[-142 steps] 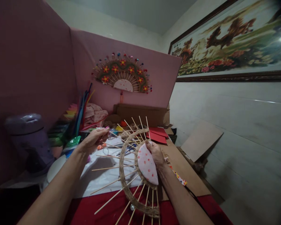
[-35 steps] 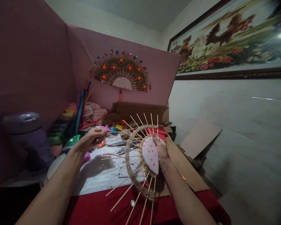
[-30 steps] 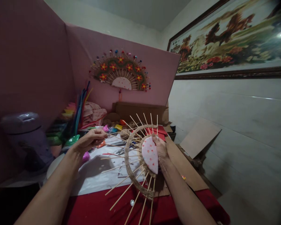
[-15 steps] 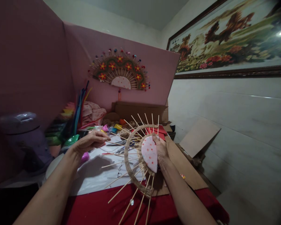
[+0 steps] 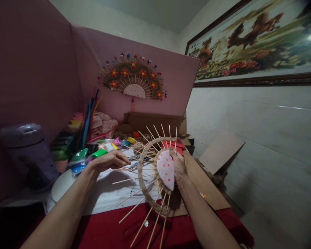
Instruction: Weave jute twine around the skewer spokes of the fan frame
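Note:
My right hand [image 5: 178, 165] is closed on the hub of a half-made fan [image 5: 155, 174], held upright on edge. The hub is a pink dotted fabric half-disc [image 5: 166, 169]. Thin wooden skewers radiate from it through a woven jute ring [image 5: 143, 185]. My left hand [image 5: 112, 160] reaches toward the skewer tips on the fan's left side, fingers drawn together in a loose pinch near one skewer. Whether it holds twine or a skewer is too small to make out.
A finished fan with red flowers [image 5: 133, 81] hangs on the pink board. White paper [image 5: 111, 193] and a red cloth [image 5: 106, 231] cover the table. Coloured craft supplies [image 5: 88, 138], a purple pot [image 5: 28, 152], cardboard sheets [image 5: 221, 150] and red paper [image 5: 180, 145] surround it.
My left hand has dropped lower and moved right, closer to the skewer tips. The fan has tilted slightly in my right hand since the earliest frame, and the camera has shifted a little.

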Demonstrator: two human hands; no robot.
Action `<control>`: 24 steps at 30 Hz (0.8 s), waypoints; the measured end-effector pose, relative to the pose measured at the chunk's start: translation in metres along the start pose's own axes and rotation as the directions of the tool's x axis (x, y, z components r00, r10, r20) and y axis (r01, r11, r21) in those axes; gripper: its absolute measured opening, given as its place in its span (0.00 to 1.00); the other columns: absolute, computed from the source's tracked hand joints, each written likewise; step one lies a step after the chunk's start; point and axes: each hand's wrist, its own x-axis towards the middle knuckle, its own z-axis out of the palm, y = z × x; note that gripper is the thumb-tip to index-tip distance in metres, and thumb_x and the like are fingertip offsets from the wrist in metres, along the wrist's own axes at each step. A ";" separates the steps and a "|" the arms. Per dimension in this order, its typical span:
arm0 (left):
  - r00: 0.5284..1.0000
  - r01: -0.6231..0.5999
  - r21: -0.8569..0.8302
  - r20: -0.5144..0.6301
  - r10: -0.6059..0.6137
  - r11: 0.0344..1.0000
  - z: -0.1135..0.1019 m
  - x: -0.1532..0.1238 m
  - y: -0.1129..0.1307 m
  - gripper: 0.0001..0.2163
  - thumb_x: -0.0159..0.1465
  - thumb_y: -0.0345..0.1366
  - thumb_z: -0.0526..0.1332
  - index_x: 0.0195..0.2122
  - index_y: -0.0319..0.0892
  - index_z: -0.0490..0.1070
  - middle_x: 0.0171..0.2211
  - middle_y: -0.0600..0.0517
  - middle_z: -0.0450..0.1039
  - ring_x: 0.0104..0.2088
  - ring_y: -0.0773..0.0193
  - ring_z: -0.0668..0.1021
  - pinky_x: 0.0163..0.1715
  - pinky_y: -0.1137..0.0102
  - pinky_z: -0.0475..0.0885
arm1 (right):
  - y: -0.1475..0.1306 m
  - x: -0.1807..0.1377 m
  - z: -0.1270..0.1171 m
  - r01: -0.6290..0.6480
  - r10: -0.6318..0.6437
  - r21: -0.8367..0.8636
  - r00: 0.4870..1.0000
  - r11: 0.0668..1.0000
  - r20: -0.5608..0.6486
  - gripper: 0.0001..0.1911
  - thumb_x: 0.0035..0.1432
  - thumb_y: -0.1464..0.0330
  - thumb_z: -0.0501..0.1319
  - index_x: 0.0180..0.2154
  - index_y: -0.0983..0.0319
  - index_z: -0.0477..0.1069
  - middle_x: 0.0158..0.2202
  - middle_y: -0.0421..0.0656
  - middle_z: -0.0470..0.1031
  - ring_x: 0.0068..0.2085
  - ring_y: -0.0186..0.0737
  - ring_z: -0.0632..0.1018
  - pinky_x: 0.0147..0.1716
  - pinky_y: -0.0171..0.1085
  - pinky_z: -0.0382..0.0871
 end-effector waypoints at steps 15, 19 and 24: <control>0.996 0.052 0.167 0.063 -0.063 0.985 0.015 0.016 -0.010 0.07 0.47 0.33 0.65 0.28 0.39 0.80 0.18 0.52 0.68 0.19 0.70 0.65 0.17 0.75 0.55 | 0.008 0.007 -0.005 -0.043 0.042 0.067 0.999 0.997 0.018 0.25 0.33 0.54 0.72 0.21 0.62 0.62 0.14 0.32 0.65 0.16 0.28 0.65 0.18 0.31 0.61; 0.994 0.032 0.167 0.093 -0.048 0.985 0.017 0.014 -0.007 0.07 0.49 0.36 0.67 0.28 0.39 0.80 0.17 0.52 0.66 0.18 0.71 0.63 0.16 0.75 0.53 | 0.012 0.013 -0.009 -0.028 0.028 0.038 1.000 0.999 -0.008 0.26 0.32 0.53 0.72 0.21 0.61 0.60 0.14 0.32 0.64 0.15 0.29 0.65 0.16 0.30 0.59; 0.989 -0.049 0.159 0.147 0.026 0.986 0.011 0.010 -0.003 0.09 0.51 0.36 0.66 0.30 0.37 0.80 0.15 0.52 0.63 0.16 0.72 0.59 0.15 0.73 0.48 | 0.009 0.013 -0.009 -0.007 0.008 0.058 1.000 0.998 -0.029 0.25 0.33 0.55 0.72 0.20 0.61 0.59 0.13 0.31 0.62 0.15 0.27 0.63 0.15 0.29 0.57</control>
